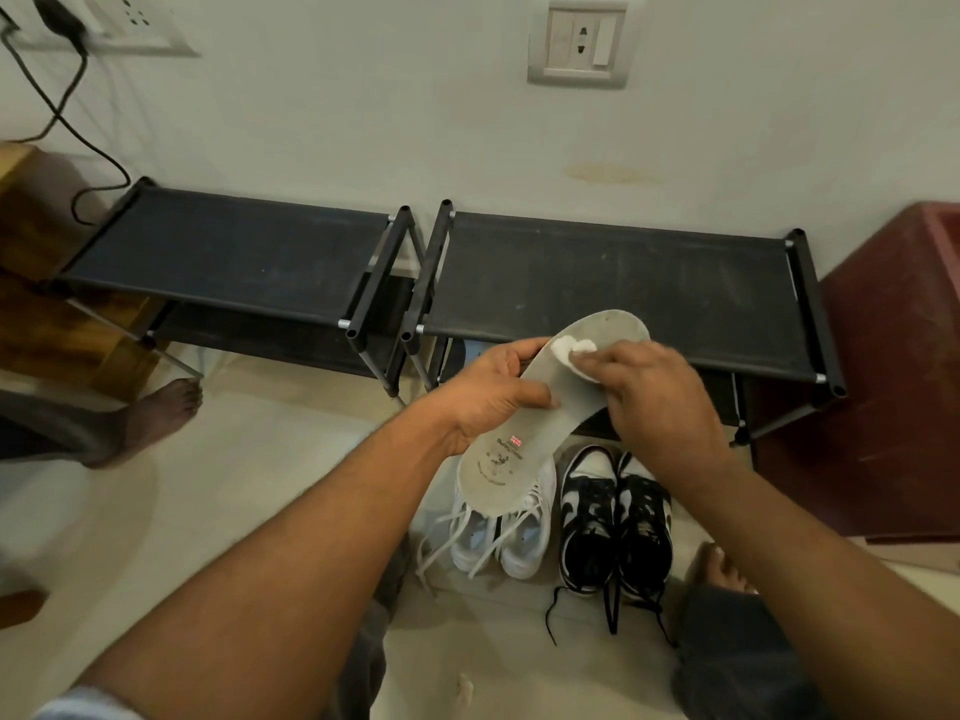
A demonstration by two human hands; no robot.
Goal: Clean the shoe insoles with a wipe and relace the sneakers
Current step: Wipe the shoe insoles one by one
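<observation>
The left hand (488,394) grips a grey insole (545,407) while the right hand (660,402) presses a white wipe (574,350) onto it, above white sneakers (501,537) and black sneakers (615,527).

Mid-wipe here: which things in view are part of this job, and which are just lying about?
In the job: grey shoe insole, in the grip of the left hand; white wipe under the right hand; white lace-up sneakers; black-and-white sneakers with loose black laces.
Lying about: two black fabric shoe racks; black charger cable; white wall socket; maroon box.
</observation>
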